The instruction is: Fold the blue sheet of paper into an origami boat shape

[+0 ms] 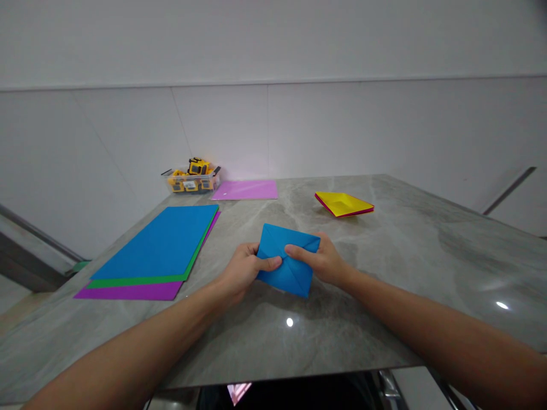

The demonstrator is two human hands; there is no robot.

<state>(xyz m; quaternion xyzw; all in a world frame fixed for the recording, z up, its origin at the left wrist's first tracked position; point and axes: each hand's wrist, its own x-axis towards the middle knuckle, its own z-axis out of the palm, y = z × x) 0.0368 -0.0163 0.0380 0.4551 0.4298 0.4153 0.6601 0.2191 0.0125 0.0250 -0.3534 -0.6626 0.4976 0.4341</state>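
Note:
A blue folded paper square [293, 276] is held above the near part of the table, its crease lines meeting near the middle. On its left edge my left hand [243, 269] is closed, thumb lying flat across the face. My right hand [325, 259] grips the opposite edge, its thumb pressing close to the centre. Most fingers of both hands are hidden behind the paper. Beyond my right hand rests a yellow and red folded paper piece [344, 204].
A stack of blue, green and purple sheets [158, 245] lies at left on the grey marble table [256, 347]. Farther back are a pink sheet [248, 189] and a clear plastic box [192, 183] of yellow toy vehicles [199, 167], near the white wall.

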